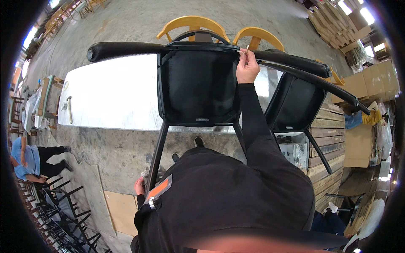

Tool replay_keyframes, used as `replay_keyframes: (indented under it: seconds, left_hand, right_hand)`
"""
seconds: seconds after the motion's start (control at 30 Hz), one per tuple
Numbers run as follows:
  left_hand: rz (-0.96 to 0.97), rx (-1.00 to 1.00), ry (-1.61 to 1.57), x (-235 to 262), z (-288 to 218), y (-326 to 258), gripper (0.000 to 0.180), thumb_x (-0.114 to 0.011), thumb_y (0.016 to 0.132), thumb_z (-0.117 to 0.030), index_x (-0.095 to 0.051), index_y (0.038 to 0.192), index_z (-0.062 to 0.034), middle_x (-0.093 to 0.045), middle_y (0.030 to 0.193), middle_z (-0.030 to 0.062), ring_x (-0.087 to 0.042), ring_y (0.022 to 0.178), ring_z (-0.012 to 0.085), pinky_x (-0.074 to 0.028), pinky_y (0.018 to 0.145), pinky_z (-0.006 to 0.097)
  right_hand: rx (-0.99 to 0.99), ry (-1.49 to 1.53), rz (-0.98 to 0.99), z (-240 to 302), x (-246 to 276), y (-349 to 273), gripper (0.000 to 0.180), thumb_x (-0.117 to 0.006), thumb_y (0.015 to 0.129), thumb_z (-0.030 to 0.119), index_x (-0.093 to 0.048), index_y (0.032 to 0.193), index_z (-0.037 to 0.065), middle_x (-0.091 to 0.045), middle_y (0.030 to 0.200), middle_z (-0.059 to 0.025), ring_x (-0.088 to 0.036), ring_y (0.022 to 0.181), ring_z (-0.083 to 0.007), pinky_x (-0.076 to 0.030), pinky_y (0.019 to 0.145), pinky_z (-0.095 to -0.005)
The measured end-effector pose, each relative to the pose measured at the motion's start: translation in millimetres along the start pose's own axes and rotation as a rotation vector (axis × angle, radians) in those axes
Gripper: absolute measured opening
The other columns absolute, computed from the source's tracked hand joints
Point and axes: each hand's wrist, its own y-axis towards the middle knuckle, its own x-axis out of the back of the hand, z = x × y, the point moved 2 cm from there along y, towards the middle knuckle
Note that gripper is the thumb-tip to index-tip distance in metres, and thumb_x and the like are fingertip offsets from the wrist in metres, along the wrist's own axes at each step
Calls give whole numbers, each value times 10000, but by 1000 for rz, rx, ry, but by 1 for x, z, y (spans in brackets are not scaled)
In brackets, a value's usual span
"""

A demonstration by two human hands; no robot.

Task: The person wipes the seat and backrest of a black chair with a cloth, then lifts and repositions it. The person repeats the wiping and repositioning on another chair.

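Note:
A black chair (201,86) lies upside down on the white-covered table, its seat underside up and two legs pointing toward me. My right hand (248,69) pinches a thin pale stick (247,48) at the far right corner of the seat frame, by the base of a leg. Low on the left, my left hand (139,186) is beside the near left chair leg (156,158). Its fingers appear closed on a crumpled grey cloth (145,173), partly hidden by the leg and my sleeve.
A second upturned black chair (297,103) is at the right. A hammer-like tool (69,110) lies on the table's left end (114,92). Wooden chairs (194,23) stand beyond it. A slatted pallet (327,143) is at right; a person in blue (25,156) and black chairs (63,206) are at left.

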Motion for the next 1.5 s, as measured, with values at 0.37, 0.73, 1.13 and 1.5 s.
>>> replay_keyframes:
  seconds: [0.37, 0.73, 1.13, 1.5]
  left_hand:
    - [178, -88, -54, -7, -10, 5, 278, -671, 832, -122, -717, 1063, 25, -706, 1011, 62, -616, 973, 181, -452, 932, 331]
    - [190, -124, 86, -17, -23, 16, 281, -695, 798, -107, -714, 1050, 18, -700, 1027, 77, -601, 1010, 185, -436, 957, 338]
    - [235, -131, 68, -25, -38, 20, 209, -680, 780, -60, -706, 977, 6, -685, 952, 38, -594, 947, 148, -428, 931, 316]
    - [181, -163, 297, -27, -34, 17, 164, -660, 807, -43, -705, 953, 16, -720, 1029, 88, -625, 980, 162, -451, 941, 302]
  right_hand:
    - [-28, 27, 14, 11, 17, 2, 86, -648, 926, 83, -682, 1005, 74, -714, 874, -125, -710, 732, -255, -537, 647, -337]
    - [-140, 105, -68, -22, 87, -40, 74, -605, 976, 57, -628, 1030, 13, -719, 923, -88, -743, 850, -187, -568, 732, -290]
    - [-97, 45, -54, -33, 74, -40, 75, -619, 961, 62, -625, 1021, 18, -730, 914, -87, -746, 821, -191, -566, 703, -293]
    - [-146, -102, 25, -44, 67, -40, 92, -668, 919, 76, -675, 1010, 73, -729, 862, -92, -725, 745, -211, -537, 671, -302]
